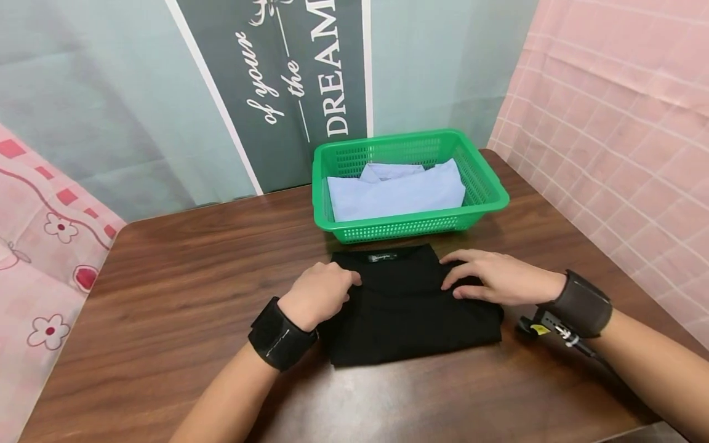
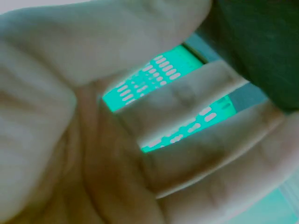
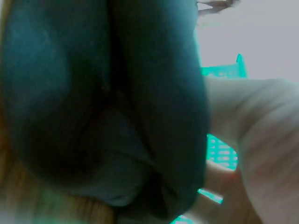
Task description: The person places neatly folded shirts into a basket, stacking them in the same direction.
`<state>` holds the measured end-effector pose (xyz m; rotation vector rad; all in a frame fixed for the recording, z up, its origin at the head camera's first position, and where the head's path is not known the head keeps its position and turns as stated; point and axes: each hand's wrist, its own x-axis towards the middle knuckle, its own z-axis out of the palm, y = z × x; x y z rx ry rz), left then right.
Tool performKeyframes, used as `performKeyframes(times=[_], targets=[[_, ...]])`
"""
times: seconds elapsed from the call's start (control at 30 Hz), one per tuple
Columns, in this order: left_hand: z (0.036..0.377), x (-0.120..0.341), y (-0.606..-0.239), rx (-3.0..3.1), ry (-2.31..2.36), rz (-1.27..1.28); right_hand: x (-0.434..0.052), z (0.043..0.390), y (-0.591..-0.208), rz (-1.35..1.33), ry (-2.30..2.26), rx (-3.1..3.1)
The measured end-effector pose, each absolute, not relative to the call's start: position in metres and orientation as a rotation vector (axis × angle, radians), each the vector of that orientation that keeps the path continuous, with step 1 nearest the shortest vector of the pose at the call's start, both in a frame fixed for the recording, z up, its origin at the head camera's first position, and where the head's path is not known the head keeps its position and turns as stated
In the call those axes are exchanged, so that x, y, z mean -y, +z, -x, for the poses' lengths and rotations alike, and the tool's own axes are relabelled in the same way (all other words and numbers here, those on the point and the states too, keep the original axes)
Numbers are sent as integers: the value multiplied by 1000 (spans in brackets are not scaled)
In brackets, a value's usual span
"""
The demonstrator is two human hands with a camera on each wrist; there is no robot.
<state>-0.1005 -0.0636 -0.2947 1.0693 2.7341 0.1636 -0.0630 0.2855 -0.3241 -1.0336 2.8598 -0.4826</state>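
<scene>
A folded black shirt (image 1: 415, 320) lies on the table, a small label near its top edge. My left hand (image 1: 318, 292) is at its upper left side, fingers bent down and gripping the cloth. In the left wrist view the thumb and fingers converge on the dark cloth (image 2: 261, 42), which hides the fingertips. My right hand (image 1: 493, 277) rests on the shirt's upper right side with spread, relaxed fingers. The right wrist view shows the shirt's thick folded layers (image 3: 159, 93) beside that hand.
Just behind the shirt stands a green plastic basket (image 1: 410, 224) holding a folded light blue shirt (image 1: 399, 194). The brown wooden table (image 1: 183, 295) extends to the left. Curtains hang behind it and along both sides, with a pink one (image 1: 626, 123) on the right.
</scene>
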Motion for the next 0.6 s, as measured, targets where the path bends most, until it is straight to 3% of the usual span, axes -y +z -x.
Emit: performKeyframes(times=[0.33,0.6], targets=[[107,69,-298,-2863,56,-935,-272,75,-319,708,-422,-2874],[121,76,-295,-2687,204,-673,-266,89,-306,636,-328,-2816]])
